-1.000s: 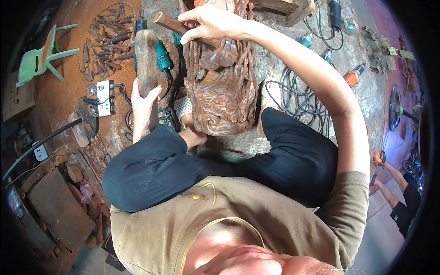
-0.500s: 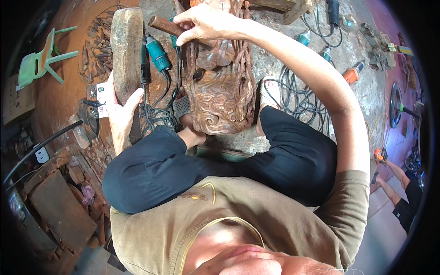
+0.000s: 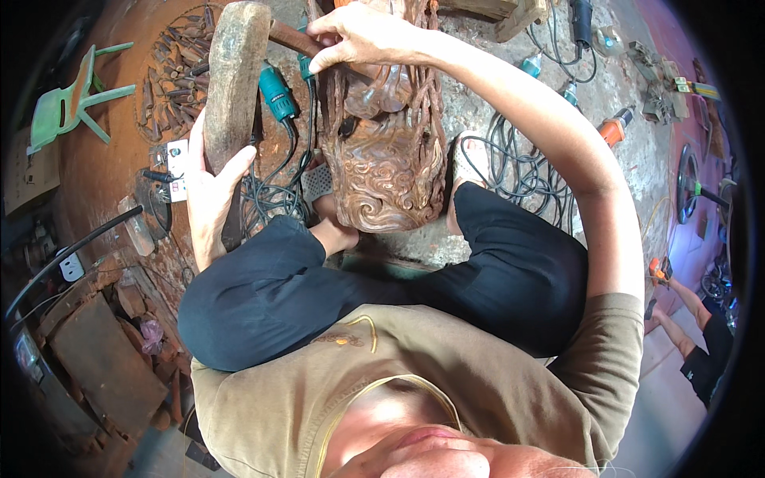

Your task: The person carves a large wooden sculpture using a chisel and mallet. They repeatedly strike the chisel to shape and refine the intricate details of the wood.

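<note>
My left hand (image 3: 212, 195) is wrapped round the lower part of a thick wooden mallet (image 3: 237, 76), which stands lengthwise to the left of the carving. The fingers behind the wood are hidden. My right hand (image 3: 362, 33) grips the brown wooden handle of a chisel (image 3: 292, 37). That handle points left, and its end appears to meet the mallet's upper side. The chisel's tip is hidden beneath my hand. Between my feet lies a glossy brown wood carving (image 3: 390, 175) with swirling relief and twisted strands along its side.
Teal power tools (image 3: 277, 94) with tangled black cords (image 3: 275, 195) lie left of the carving; more cords (image 3: 518, 163) and an orange tool (image 3: 615, 127) lie right. Many carving tools (image 3: 179, 76) are piled at the far left, near a green chair (image 3: 80, 99). Another person's legs (image 3: 685, 334) show far right.
The mallet has moved right, and its upper part now reaches the end of the chisel handle. My left hand has shifted slightly with it. My right hand has barely moved.
</note>
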A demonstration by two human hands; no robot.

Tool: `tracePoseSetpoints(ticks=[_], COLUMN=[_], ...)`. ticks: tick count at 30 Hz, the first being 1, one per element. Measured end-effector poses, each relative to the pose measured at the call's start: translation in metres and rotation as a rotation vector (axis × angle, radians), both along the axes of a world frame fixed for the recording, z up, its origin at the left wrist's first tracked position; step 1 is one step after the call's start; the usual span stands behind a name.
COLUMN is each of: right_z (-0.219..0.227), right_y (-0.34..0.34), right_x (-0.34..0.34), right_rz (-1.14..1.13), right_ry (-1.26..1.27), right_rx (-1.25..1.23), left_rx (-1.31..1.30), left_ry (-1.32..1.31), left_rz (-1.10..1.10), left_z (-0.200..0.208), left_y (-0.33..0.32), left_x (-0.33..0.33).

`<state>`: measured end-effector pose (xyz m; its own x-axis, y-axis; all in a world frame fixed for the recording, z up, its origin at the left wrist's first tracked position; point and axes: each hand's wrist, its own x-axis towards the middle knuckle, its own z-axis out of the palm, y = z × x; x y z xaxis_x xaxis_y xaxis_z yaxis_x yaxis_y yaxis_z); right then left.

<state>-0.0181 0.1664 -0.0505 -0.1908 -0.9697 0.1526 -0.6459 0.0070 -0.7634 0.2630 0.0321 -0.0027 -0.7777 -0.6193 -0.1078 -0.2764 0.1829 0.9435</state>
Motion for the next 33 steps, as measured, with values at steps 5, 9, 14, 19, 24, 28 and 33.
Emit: tracePoseSetpoints(ticks=[5,9,14,19,24,28,33], right_z=[-0.004,-0.008,-0.007,0.028,0.006,-0.005,-0.008], right_y=[0.001,0.000,0.008,0.018,0.015,0.014,0.010], right_x=[0.002,-0.003,-0.003,-0.014,-0.010,-0.006,-0.007], right_rz=[0.011,-0.014,-0.049,-0.071,-0.031,-0.025,-0.021], right_ry=[-0.003,0.039,0.038,-0.098,0.103,0.036,0.075], right_rx=[-0.066,-0.031,-0.202,-0.137,-0.139,-0.167,-0.179], left_rx=[0.089,0.090,0.120,0.111,0.127,0.161,0.190], left_ry=[0.053,0.032,0.061,0.060,0.076,0.093,0.078], left_rz=[-0.004,-0.023,0.016,0.071,0.059,0.044,0.049], left_z=[0.001,0.007,0.009,0.008,0.006,0.003,0.007], left_y=[0.001,0.005,-0.004,-0.012,-0.009,-0.004,0.000], left_x=[0.000,-0.010,0.002,0.001,-0.003,-0.006,-0.006])
